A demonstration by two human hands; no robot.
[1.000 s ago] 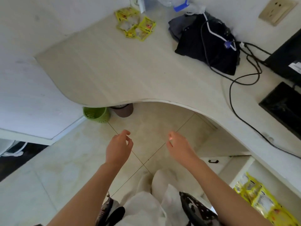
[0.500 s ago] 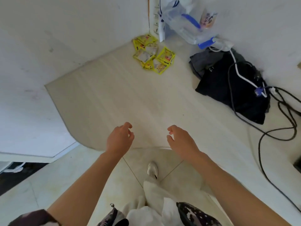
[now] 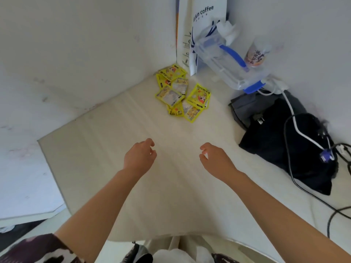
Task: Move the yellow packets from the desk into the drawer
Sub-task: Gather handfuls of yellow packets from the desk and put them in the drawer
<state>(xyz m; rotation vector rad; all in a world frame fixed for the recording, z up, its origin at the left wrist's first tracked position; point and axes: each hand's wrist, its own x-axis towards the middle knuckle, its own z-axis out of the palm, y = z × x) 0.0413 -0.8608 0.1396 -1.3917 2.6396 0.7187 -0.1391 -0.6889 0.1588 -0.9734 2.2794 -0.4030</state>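
Yellow packets lie beyond both loosely curled, empty hands: left, right.

The desk has a pale, matt wood-grain surface, and the yellow packets on it look like glossy printed foil or plastic. The clear plastic box is shiny beside a smooth paper bag, while the black bag is dull, soft cloth.
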